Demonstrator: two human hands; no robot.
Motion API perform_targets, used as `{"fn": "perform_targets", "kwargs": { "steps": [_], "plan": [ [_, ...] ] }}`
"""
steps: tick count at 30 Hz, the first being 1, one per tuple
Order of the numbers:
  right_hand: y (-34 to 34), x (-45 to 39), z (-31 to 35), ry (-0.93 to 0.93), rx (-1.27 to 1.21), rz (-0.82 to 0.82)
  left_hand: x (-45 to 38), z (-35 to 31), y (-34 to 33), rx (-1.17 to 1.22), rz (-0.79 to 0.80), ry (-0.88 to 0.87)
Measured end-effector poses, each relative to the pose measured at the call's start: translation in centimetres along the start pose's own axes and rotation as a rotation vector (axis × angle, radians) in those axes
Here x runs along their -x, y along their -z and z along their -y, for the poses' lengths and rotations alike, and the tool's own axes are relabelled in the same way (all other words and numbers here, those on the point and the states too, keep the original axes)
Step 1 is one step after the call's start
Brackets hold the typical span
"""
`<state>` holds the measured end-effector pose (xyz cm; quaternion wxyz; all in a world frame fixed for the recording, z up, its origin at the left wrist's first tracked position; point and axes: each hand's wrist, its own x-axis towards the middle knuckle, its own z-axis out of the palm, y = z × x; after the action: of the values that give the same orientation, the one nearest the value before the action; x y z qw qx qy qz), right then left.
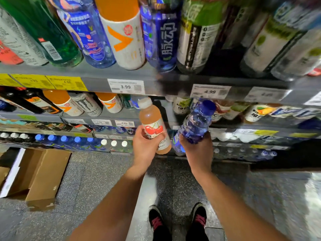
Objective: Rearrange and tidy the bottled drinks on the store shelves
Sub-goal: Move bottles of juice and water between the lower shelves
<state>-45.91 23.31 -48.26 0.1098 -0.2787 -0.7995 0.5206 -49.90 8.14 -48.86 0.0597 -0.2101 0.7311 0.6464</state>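
The left hand (147, 145) grips the cherry-label bottle (153, 126) low on its body, in front of the shelves (97, 84). The right hand (198, 146) grips the blue bottle (195, 124), tilted. Risk: either top-heavy bottle slipping, or knocking shelved bottles on insertion.

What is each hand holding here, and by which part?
Left hand grips the cherry-label bottle around its lower body. Right hand grips the blue bottle around its lower half.
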Motion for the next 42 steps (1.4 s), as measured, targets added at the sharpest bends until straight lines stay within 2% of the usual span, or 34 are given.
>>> {"fn": "perform_targets", "kwargs": {
  "steps": [5,13,17,25,31,36,38,42],
  "plan": [
    [2.3,0.3,-2.1,-0.042,-0.045,0.042,-1.6,-1.0,-3.5,-0.07,-0.098,-0.108],
    [3.9,0.6,-3.3,0.007,-0.098,0.133,-4.9,-4.1,-7.0,-0.074,-0.278,-0.123],
    [4.4,0.5,-3.5,0.02,-0.104,0.144,-5.1,-3.9,-7.4,-0.116,-0.311,-0.173],
    [5.1,-0.1,-3.6,-0.022,-0.081,0.167,-5.5,-1.8,-8.3,-0.154,-0.186,-0.267],
    [5.4,0.3,-3.5,-0.036,-0.007,0.177,-5.4,-2.0,-7.3,-0.169,-0.109,-0.177],
    [6.0,1.5,-1.5,-0.03,0.073,0.261,-0.2,-2.3,-3.9,-0.139,-0.184,-0.162],
    [6.0,1.9,-0.5,-0.054,0.084,0.325,2.3,-2.5,-2.6,-0.121,-0.141,-0.163],
    [5.0,3.5,3.5,0.02,0.171,0.435,7.8,-4.3,0.0,0.022,0.018,-0.117]
  ]
}}
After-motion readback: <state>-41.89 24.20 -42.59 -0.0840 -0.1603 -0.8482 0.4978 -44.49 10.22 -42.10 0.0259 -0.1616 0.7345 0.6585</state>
